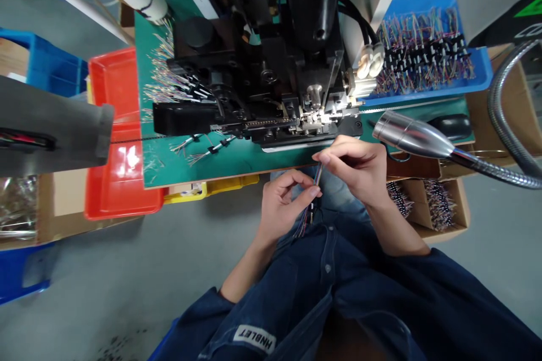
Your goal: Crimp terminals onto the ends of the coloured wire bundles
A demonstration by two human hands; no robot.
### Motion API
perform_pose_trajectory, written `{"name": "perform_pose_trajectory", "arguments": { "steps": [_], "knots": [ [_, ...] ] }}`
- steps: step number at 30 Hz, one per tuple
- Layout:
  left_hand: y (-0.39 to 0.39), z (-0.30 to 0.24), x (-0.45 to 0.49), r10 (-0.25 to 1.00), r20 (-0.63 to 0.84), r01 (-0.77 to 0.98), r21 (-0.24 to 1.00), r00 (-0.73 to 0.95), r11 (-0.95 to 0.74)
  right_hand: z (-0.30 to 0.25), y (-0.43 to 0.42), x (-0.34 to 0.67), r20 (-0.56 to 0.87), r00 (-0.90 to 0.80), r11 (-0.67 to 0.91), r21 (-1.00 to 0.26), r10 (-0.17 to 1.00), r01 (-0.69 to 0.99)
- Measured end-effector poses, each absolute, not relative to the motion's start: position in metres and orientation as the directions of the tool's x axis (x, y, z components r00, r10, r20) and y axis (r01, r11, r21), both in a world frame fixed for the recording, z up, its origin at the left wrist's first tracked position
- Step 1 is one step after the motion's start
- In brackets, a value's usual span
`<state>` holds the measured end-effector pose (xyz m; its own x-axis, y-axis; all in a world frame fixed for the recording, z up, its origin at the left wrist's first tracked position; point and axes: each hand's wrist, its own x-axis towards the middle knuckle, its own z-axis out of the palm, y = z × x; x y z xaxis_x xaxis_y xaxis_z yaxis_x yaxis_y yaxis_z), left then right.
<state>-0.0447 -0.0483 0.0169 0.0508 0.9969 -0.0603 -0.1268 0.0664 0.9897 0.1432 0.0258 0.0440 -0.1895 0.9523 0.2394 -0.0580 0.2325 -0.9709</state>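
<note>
My left hand is closed, thumb and fingers pinching a small bundle of thin coloured wires whose loose ends fan out below it. Just above and to the right, my right hand pinches the upper ends of the same wires between thumb and forefinger. Both hands are in front of the green bench edge, close below the lit working point of a black crimping machine. A metal terminal strip runs through the machine from the left. Part of the bundle is hidden behind my left fingers.
A metal gooseneck lamp reaches in from the right. Wire bundles fill a blue tray at the back right, and others lie on the green bench top. Red trays stand left. A divided cardboard box holds more bundles.
</note>
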Motion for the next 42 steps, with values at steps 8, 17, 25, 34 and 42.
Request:
{"name": "perform_pose_trajectory", "arguments": {
  "steps": [8, 17, 25, 34, 42],
  "knots": [
    [-0.040, 0.018, -0.045, 1.000, 0.018, -0.046, 0.999, -0.017, -0.018, 0.053, 0.028, 0.141, 0.280, -0.253, 0.275, -0.960, 0.926, -0.054],
    [-0.026, 0.017, -0.027, 0.983, -0.058, -0.390, 0.921, -0.174, -0.015, 0.048, 0.025, 0.133, 0.083, -0.288, 0.040, -0.988, 0.954, -0.151],
    [-0.016, 0.017, -0.015, 0.962, 0.002, -0.373, 0.922, -0.274, -0.108, 0.048, 0.029, 0.120, 0.035, -0.212, -0.002, -0.985, 0.977, -0.172],
    [-0.007, 0.010, -0.007, 0.916, 0.018, -0.321, 0.934, -0.402, -0.159, 0.037, 0.037, 0.111, -0.135, -0.220, -0.194, -0.941, 0.966, -0.277],
    [-0.001, 0.011, -0.005, 0.905, 0.014, -0.359, 0.915, -0.425, -0.182, 0.038, 0.041, 0.108, -0.194, -0.195, -0.249, -0.915, 0.961, -0.317]
  ]
}}
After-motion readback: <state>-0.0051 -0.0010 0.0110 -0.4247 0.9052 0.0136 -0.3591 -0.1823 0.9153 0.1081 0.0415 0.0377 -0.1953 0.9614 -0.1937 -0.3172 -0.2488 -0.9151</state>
